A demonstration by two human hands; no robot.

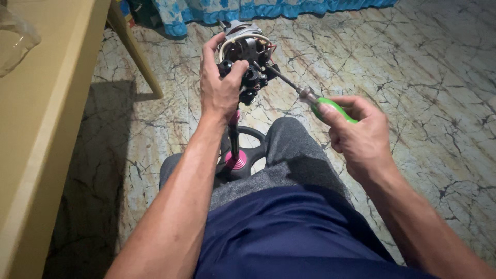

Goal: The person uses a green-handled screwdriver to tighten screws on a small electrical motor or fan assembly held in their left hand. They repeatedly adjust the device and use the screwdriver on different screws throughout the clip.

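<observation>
The fan motor [243, 49], stripped of its casing so the windings, a pale ring of cable and some red wires show, sits at the top of a thin stand pole [234, 137] that rises from a black base with a pink centre [238, 160] on the floor between the person's knees. From the head view, the left hand [219, 85] comes up from below and wraps the near side of the motor, thumb across the black parts at its front, the fingers [209, 49] curled over the top edge and clamped on it. The right hand [359, 137] is out to the right and lower, its fingers closed around the green handle of a screwdriver [323, 106]; the metal shaft runs up and to the left, and its tip meets the black fittings on the motor's right side, just beside the left thumb. The person sits in grey trousers [297, 150] and a dark blue shirt, legs apart around the stand. Underfoot is a marble floor [413, 67] veined with dark lines. A yellowish tabletop [46, 113] fills the left edge, one leg slanting down to the floor, and a blue patterned cloth [258, 8] hangs along the far wall.
</observation>
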